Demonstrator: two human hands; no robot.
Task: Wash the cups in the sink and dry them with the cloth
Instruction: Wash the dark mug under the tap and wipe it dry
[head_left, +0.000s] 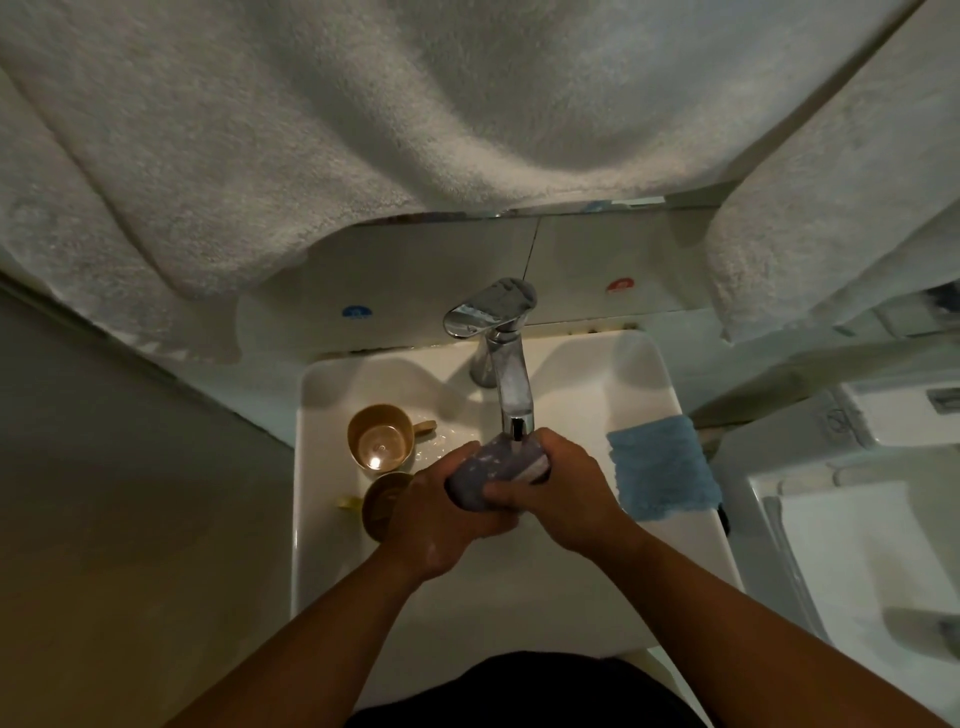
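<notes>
Under the spout of the chrome tap (506, 374) both hands hold a grey-purple speckled cup (485, 470) lying on its side. My left hand (441, 512) wraps it from below on the left; my right hand (558, 486) grips its right end. Two tan cups stand in the left part of the white sink (649, 384): one upright with a handle (381, 436), the other (384, 501) just in front, partly behind my left hand. A blue cloth (662, 467) lies on the sink's right rim.
Large white towels (363, 130) hang above and cover the top of the view, with another (810, 234) at the right. A small yellow object (349, 502) lies by the sink's left wall. A second white fixture (852, 545) stands to the right. A grey wall runs down the left.
</notes>
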